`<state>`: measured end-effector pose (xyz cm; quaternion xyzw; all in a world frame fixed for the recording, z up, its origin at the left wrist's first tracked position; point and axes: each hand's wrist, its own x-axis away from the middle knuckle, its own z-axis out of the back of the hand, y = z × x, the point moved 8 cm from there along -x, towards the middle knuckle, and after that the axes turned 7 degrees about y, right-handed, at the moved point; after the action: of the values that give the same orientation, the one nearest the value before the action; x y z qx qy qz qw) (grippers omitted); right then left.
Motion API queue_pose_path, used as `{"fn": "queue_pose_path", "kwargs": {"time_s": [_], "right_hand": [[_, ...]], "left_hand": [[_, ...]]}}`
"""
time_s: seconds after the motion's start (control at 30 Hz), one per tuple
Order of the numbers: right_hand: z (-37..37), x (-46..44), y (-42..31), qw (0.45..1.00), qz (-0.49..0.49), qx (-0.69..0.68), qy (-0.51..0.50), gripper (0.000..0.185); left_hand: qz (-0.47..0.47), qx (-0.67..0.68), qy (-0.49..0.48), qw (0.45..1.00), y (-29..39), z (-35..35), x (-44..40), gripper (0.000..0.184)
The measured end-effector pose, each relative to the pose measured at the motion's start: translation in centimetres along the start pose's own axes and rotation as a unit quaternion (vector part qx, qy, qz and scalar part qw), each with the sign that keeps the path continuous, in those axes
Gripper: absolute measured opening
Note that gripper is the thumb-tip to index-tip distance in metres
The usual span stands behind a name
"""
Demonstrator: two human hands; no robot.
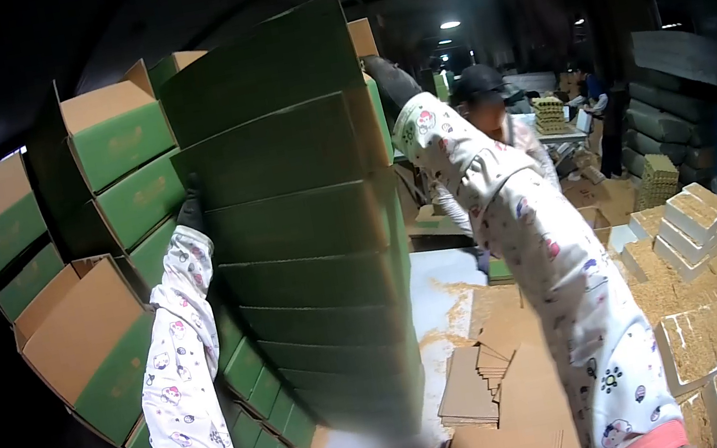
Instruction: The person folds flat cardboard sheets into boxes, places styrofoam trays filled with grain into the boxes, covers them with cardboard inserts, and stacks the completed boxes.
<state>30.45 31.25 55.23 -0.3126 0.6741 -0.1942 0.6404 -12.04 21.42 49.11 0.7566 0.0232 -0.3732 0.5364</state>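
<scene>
A tall stack of green cardboard boxes (pixel 296 225) rises in front of me, leaning slightly. My left hand (pixel 192 207), in a dark glove, lies against the stack's left side with its fingers pointing up; part of it is hard to make out in shadow. Higher up on the opposite side, my right hand (pixel 394 83), also dark-gloved, bends its fingers round the right edge of the top green cardboard box (pixel 259 69). Its fingertips are partly hidden by that edge. Patterned white sleeves cover both arms.
More open-topped green boxes (pixel 124 145) stand in stacks to the left. Flat cardboard pieces (pixel 469 387) lie on the floor. White blocks with a tan, crumbly top (pixel 695 227) are piled at right. A person in a dark cap (pixel 478 88) is behind my right arm.
</scene>
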Motion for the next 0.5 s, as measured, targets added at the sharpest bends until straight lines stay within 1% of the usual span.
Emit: {"fn": "queue_pose_path", "kwargs": {"time_s": [0.1,0.17,0.2,0.23,0.27,0.3,0.33,0.37,0.4,0.43,0.47,0.5], "right_hand": [[-1.3,2.3,2.7,0.991,0.006,0.074,0.112,0.054],[0.0,2.6,4.9,0.985,-0.101,0.132,0.045,0.060],[-0.1,2.7,5.0,0.946,0.092,0.309,0.028,0.048],[-1.1,4.4,6.9,0.841,0.276,0.466,0.000,0.039],[-1.3,6.9,9.4,0.678,0.441,0.587,-0.034,0.036],[1.1,12.3,8.6,0.762,0.466,0.431,-0.125,0.039],[3.3,20.7,4.9,0.818,0.470,0.258,-0.206,0.048],[4.0,26.1,3.1,0.898,0.232,0.262,-0.267,0.045],[5.7,32.7,1.5,0.927,-0.010,0.273,-0.258,0.047],[9.2,38.3,2.0,0.882,0.021,0.376,-0.285,0.049],[14.0,43.5,3.4,0.837,-0.008,0.473,-0.277,0.050],[20.0,48.5,4.7,0.838,-0.157,0.482,-0.202,0.052]], "left_hand": [[-0.016,-0.036,-0.031,0.999,-1.6,-0.7,-0.4,0.038],[-0.032,-0.055,-0.056,0.996,-3.4,-1.5,-0.7,0.040],[-0.049,-0.058,-0.067,0.995,-4.7,-1.8,-1.2,0.041],[-0.081,-0.037,-0.060,0.994,-5.2,-1.6,-1.0,0.042],[-0.129,0.023,-0.025,0.991,-5.1,-0.9,-0.2,0.043],[-0.144,0.125,0.018,0.981,-2.0,1.3,5.2,0.044],[-0.167,0.222,0.055,0.959,1.3,3.4,10.8,0.046],[-0.192,-0.013,0.157,0.969,5.6,6.7,18.5,0.040],[-0.191,0.061,0.097,0.975,4.4,7.2,23.1,0.038],[-0.155,0.149,0.039,0.976,0.8,7.4,27.4,0.035],[-0.011,0.099,-0.085,0.991,-8.1,7.6,31.6,0.036],[-0.088,0.044,-0.219,0.971,-11.5,8.0,39.4,0.041]]}}
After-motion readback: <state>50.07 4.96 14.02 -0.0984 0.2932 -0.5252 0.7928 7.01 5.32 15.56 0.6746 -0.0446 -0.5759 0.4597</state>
